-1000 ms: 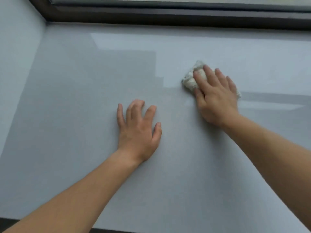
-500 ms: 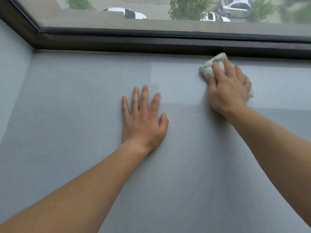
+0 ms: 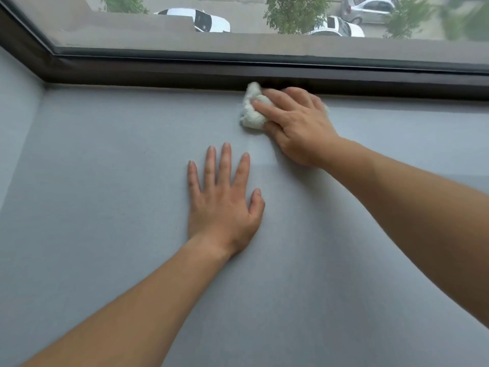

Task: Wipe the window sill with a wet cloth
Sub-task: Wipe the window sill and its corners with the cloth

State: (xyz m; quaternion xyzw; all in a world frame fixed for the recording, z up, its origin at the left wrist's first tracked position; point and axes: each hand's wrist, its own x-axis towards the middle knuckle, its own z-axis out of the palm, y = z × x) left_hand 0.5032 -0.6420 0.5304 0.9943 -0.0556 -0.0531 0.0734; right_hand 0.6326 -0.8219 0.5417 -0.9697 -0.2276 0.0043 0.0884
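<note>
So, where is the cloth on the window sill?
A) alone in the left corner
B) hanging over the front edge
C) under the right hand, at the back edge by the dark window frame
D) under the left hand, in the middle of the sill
C: the right hand holds the bunched cloth down on the window sill beside the dark window frame; the left hand lies flat on the sill, with nothing under it.

Upstairs room: window sill (image 3: 105, 181) above parked cars (image 3: 201, 19)
</note>
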